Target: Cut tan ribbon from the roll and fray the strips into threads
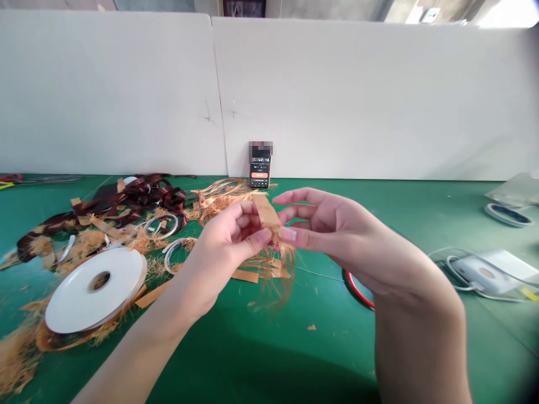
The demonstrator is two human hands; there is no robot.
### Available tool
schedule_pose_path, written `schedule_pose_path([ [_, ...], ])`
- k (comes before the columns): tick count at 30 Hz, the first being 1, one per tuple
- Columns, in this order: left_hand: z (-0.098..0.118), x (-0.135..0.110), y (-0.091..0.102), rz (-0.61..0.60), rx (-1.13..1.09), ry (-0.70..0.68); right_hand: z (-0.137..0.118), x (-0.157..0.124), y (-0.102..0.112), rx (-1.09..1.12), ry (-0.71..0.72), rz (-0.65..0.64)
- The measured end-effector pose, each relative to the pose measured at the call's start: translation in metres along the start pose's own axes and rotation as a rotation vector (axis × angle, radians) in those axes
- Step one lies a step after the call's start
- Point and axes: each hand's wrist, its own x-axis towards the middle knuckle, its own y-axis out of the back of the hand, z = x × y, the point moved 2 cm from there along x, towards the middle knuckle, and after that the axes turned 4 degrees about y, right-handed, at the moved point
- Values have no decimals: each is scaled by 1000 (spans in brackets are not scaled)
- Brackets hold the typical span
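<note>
Between my two hands, above the green table, is a short piece of tan ribbon with its lower end frayed into loose threads. My left hand pinches the ribbon from the left between thumb and fingers. From the other side, my right hand pinches at the frayed end with thumb and index finger, its other fingers loosely bent. Below the hands lie more cut tan ribbon pieces on the table. Behind them sits a heap of tan frayed strips.
A white ribbon spool lies at left among tan fluff. Dark brown ribbon is tangled behind it, with scissors far left. A phone leans on the white partition. At right are a red ring and white charger.
</note>
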Motion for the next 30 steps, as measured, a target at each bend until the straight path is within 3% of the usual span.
schedule_pose_path([
  [4, 2, 0, 1, 92, 0, 4, 1, 0, 3, -37, 0, 16],
  [9, 0, 0, 0, 68, 56, -12, 3, 0, 2, -79, 18, 73],
  [14, -1, 2, 4, 147, 123, -22, 3, -1, 2, -117, -22, 90],
  [24, -5, 2, 2, -70, 96, 137, 2, 0, 5, -57, -45, -33],
  [30, -6, 2, 0, 40, 31, 150, 4, 0, 8, -68, -54, 30],
])
